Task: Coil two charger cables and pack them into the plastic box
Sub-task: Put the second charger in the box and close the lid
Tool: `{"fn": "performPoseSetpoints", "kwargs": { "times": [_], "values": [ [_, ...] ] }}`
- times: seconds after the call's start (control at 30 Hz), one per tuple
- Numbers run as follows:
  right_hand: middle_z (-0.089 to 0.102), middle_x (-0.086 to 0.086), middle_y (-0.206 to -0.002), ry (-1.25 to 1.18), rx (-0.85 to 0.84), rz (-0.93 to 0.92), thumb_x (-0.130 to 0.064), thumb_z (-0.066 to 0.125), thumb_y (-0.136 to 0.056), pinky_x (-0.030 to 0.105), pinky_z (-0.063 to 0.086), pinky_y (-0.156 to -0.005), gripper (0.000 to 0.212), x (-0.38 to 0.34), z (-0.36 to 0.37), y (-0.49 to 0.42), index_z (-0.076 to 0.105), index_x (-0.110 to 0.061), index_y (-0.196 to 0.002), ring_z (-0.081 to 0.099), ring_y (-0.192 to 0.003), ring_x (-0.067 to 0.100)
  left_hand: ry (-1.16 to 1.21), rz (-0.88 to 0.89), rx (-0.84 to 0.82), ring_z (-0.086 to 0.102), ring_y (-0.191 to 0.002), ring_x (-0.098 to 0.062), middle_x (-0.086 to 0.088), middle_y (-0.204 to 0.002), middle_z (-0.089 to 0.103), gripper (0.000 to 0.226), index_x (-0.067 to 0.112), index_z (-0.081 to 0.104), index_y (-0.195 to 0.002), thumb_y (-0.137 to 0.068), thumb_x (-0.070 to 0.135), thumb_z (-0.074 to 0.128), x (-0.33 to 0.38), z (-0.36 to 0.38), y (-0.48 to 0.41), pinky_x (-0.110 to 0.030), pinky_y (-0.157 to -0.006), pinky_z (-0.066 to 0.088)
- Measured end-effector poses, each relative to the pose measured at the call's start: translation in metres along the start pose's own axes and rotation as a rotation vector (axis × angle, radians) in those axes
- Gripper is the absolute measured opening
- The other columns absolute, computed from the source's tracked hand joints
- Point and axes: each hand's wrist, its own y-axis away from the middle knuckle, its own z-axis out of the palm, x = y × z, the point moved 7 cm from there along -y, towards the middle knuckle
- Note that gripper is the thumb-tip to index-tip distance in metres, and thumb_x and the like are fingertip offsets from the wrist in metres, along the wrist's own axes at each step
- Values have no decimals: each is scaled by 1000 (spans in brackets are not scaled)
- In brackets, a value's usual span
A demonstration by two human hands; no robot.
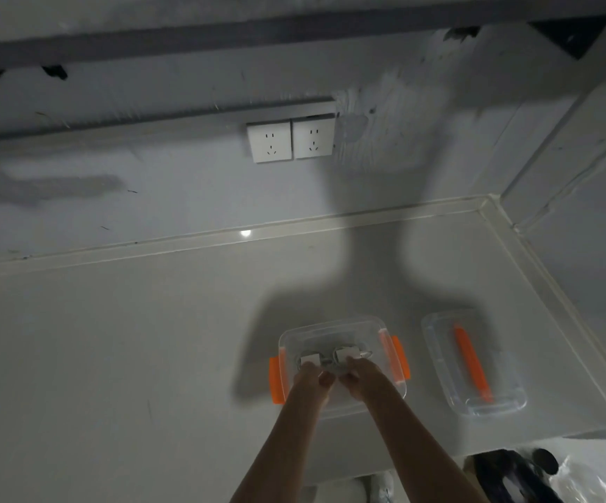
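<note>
- A clear plastic box (334,330) with orange latches on its left and right ends sits on a pale grey surface (112,357), near the front edge.
- Inside the box lie two white charger plugs side by side, the left plug (309,358) and the right plug (343,354), with thin cable (327,361) bunched around and between them.
- Both bare arms reach down into the box from the bottom of the view.
- The left hand (310,377) has its fingertips on the left plug; the right hand (358,373) has its fingertips at the right plug and cable.
- The view is too dim and small to tell whether either hand pinches its plug or only rests on it.
- To the right of the box, apart from it, lies the clear lid (443,361) with an orange handle along its middle.
- Two white wall sockets (290,140) sit on the wall behind the surface.
</note>
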Motion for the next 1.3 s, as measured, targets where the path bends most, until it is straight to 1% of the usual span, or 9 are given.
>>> {"fn": "performPoseSetpoints", "kwargs": {
  "times": [0.07,0.2,0.27,0.37,0.5,0.63,0.87,1.03,1.3],
  "values": [
    [59,20,-108,9,0,-14,-7,59,-89,29,53,-60,28,-9,1,23,51,-2,-115,60,-92,28,-79,31,-32,64,-99,-29,-5,-107,57,24,19,48,-118,-97,6,44,6,7,12,-28,-65,59],
    [46,1,-117,82,-65,-100,-5,60,-87,4,48,-64,27,-31,1,55,56,-27,-103,48,-98,15,-193,211,58,56,-64,-22,-14,-80,57,23,9,59,-104,-92,-3,43,26,11,40,-29,-52,49],
    [50,5,-101,2,-137,-122,0,57,-89,17,51,-84,25,-33,-3,65,59,-23,-98,51,-80,9,-274,251,83,54,-59,-21,-13,-74,57,22,3,61,-97,-92,-1,40,33,21,53,-30,-54,49],
    [51,10,-68,-115,-283,-227,5,58,-87,30,50,-64,30,-49,-15,81,58,-7,-114,50,-56,14,-348,333,79,50,-51,-19,-8,-64,55,24,10,55,-76,-91,3,39,41,43,67,-27,-49,45],
    [70,14,-91,49,-380,-265,-7,55,-92,36,53,-85,20,-85,-57,111,65,-2,-109,68,-85,26,-369,469,17,48,-49,-17,-6,-66,55,17,10,54,-84,-93,1,42,40,97,91,-23,-42,41],
    [67,3,-61,146,-99,-385,-5,56,-92,19,51,-54,12,-137,-155,91,65,-6,-85,63,-51,10,-518,522,-83,44,-50,-18,-10,-62,50,30,14,58,-76,-82,-8,38,8,183,98,-24,-44,40],
    [45,2,-57,259,229,-186,-15,48,-73,24,32,-47,14,-95,-320,-26,42,-26,-66,43,-44,17,-1513,668,-122,64,-102,-40,-32,-106,66,23,-7,65,-96,-90,6,47,-38,311,13,-43,-80,46],
    [40,1,-55,39,259,-28,-10,48,-87,20,26,-40,11,-65,-327,5,49,-14,-77,34,-43,13,-1802,572,-155,55,-124,-36,-21,-136,56,52,11,52,-135,-88,29,60,-75,340,-24,-43,-101,47],
    [40,3,-55,-122,229,-61,-1,49,-81,18,33,-40,9,-72,-303,15,56,-6,-83,35,-40,12,-1931,632,-3,33,-131,-37,-16,-137,37,51,20,49,-134,-88,43,50,-61,315,-13,-45,-106,37]
  ]
}}
